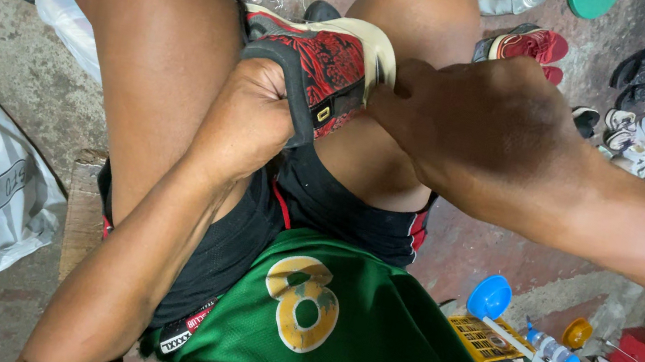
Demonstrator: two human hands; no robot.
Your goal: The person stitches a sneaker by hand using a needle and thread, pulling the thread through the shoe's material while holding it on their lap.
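Nearest, the left hand (249, 120) grips the black heel of a red-patterned shoe (325, 67) wedged between the knees, while at three o'clock the right hand (482, 130) pinches its cream sole edge, red sandals (532, 46) lying beyond at one o'clock.

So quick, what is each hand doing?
Left hand: closed, gripping the red-and-black patterned shoe.
Right hand: closed, pinching the shoe's cream sole edge.
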